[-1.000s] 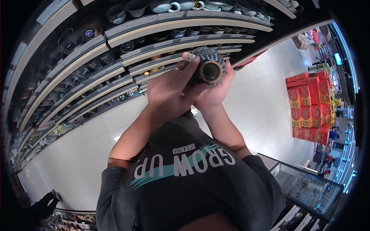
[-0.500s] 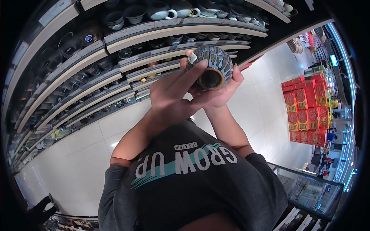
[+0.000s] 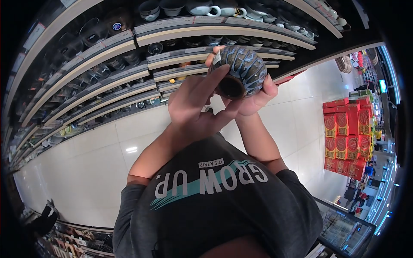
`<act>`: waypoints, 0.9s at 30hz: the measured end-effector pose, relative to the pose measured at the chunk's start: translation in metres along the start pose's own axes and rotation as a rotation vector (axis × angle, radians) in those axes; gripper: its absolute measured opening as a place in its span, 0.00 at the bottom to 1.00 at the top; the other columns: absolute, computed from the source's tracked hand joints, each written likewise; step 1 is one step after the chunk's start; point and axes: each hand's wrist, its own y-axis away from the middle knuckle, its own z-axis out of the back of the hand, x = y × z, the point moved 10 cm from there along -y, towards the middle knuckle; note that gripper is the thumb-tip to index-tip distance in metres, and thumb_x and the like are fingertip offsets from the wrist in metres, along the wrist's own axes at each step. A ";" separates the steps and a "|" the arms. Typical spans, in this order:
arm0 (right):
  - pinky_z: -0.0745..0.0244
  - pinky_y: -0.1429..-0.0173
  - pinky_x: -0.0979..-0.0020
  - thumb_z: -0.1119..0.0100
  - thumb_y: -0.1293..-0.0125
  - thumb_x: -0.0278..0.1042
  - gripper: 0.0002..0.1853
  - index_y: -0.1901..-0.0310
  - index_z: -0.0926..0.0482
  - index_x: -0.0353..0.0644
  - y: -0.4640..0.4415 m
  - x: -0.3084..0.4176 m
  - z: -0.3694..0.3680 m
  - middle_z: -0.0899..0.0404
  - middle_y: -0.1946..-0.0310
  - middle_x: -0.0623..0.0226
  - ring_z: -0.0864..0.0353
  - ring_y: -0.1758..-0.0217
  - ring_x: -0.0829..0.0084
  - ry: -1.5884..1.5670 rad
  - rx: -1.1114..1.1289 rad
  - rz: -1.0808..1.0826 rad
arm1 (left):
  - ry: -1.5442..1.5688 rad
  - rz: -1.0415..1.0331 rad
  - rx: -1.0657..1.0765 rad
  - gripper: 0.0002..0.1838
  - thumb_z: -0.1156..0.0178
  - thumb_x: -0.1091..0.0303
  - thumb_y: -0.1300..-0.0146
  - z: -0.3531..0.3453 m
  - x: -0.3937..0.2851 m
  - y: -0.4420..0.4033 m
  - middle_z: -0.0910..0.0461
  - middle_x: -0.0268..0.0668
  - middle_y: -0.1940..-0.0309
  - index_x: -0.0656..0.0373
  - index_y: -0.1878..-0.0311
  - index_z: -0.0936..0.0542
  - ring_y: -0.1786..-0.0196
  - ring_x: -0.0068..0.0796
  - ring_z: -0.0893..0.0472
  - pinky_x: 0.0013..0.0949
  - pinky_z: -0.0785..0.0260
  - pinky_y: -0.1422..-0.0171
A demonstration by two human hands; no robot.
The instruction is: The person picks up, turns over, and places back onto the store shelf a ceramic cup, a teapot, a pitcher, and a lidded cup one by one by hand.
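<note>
A dark round pot point(image 3: 247, 66) with blue-grey streaks and a brown-rimmed round opening is held up before the shelves. It lies tilted, its opening turned toward my body and a small white label on its upper left. My left hand point(image 3: 191, 101) grips the pot's rim side, one finger stretched over the body and the thumb under the opening. From beneath and the right, my right hand point(image 3: 258, 99) wraps round the pot, its fingertips showing at the right side. Fingertips also show behind the pot's upper left edge; whose hand they belong to is hard to tell.
Shelves point(image 3: 189, 31) of cups and bowls run across the top and left. Stacked red boxes point(image 3: 347, 133) stand on the right. A glass case point(image 3: 346, 228) is at the lower right. Part of a person in dark clothes point(image 3: 43, 219) shows at the lower left.
The pot has turned so that more of its streaked side shows, and its opening has swung to the left. Both hands have stayed on it and shifted slightly with it.
</note>
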 end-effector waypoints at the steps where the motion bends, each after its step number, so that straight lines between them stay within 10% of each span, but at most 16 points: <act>1: 0.25 0.48 0.68 0.55 0.49 0.74 0.54 0.38 0.37 0.23 0.000 0.002 -0.003 0.26 0.49 0.45 0.22 0.50 0.61 0.034 0.048 -0.001 | 0.004 0.006 0.005 0.33 0.22 0.68 0.59 0.001 0.001 0.001 0.24 0.31 0.73 0.65 0.45 0.20 0.79 0.15 0.30 0.20 0.36 0.78; 8: 0.31 0.36 0.64 0.40 0.52 0.67 0.55 0.35 0.40 0.24 0.001 0.006 -0.004 0.29 0.41 0.48 0.26 0.40 0.62 0.147 0.156 0.007 | 0.022 -0.023 0.022 0.30 0.22 0.68 0.56 0.004 0.001 0.009 0.22 0.35 0.70 0.65 0.47 0.19 0.77 0.16 0.29 0.20 0.35 0.77; 18: 0.31 0.40 0.65 0.48 0.53 0.72 0.57 0.36 0.40 0.21 0.005 0.018 -0.004 0.31 0.43 0.40 0.28 0.41 0.57 0.379 0.114 0.105 | -0.068 -0.044 0.091 0.30 0.20 0.65 0.61 0.005 -0.002 0.011 0.23 0.33 0.73 0.62 0.50 0.17 0.78 0.21 0.29 0.25 0.34 0.77; 27: 0.29 0.41 0.70 0.39 0.54 0.72 0.54 0.37 0.36 0.29 0.012 0.021 -0.001 0.25 0.48 0.56 0.23 0.47 0.70 0.446 0.062 0.084 | -0.115 -0.038 0.126 0.30 0.20 0.67 0.63 0.000 0.009 0.022 0.22 0.36 0.68 0.63 0.51 0.16 0.75 0.21 0.27 0.26 0.31 0.75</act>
